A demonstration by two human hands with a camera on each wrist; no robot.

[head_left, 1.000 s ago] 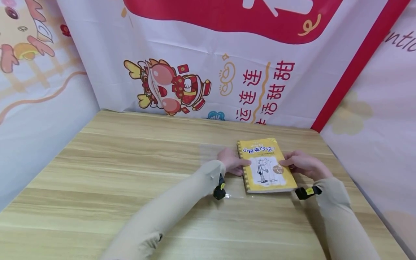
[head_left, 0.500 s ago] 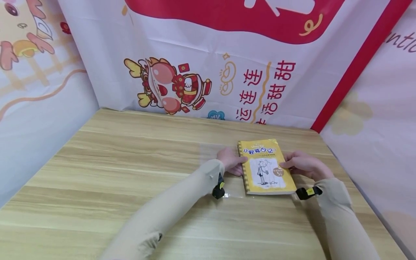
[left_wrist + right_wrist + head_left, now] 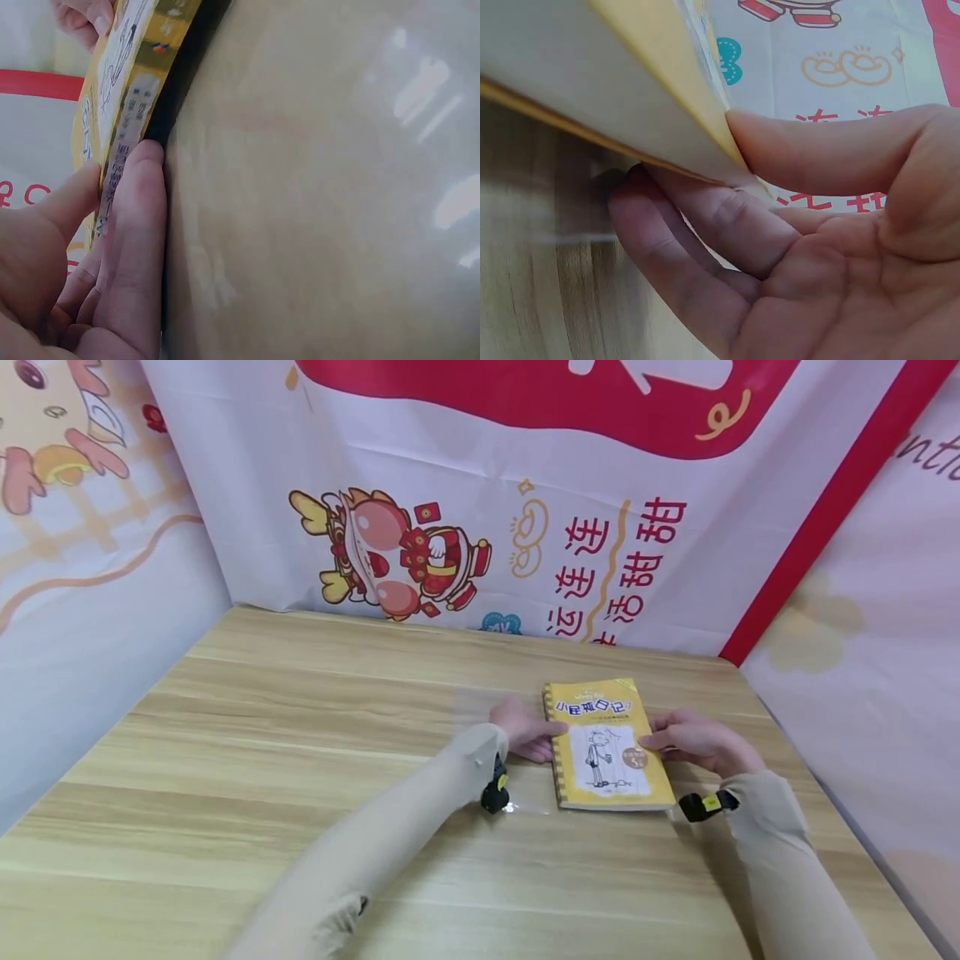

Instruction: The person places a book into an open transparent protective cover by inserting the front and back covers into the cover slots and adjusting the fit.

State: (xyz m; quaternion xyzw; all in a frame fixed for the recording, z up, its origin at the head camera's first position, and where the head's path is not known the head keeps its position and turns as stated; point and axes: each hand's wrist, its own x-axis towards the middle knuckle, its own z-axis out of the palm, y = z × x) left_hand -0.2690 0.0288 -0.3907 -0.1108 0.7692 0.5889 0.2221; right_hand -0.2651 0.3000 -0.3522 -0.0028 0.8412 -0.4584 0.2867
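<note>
Left hand (image 3: 523, 732) at nine o'clock, right hand (image 3: 699, 742) at three: both are pinching book (image 3: 609, 752), presumably balancing its weight.

Head view: table (image 3: 337, 693) across middle and bottom of your frame, banner (image 3: 450, 443) behind it along the top, side hangings at far left (image 3: 97, 610) and far right (image 3: 862, 727). You've got the book (image 3: 609, 760) right of centre, over the table's far right part, between your hands. Your left hand (image 3: 525, 731) at its left side, thumb on top, fingers below; your right hand (image 3: 697, 739) at its right side, same arrangement. Your left sleeve (image 3: 390, 827) and right sleeve (image 3: 795, 868) come up from the bottom edge. Left wrist view: book upper left, table right. Right wrist view: book upper left, your palm lower right, banner behind
</note>
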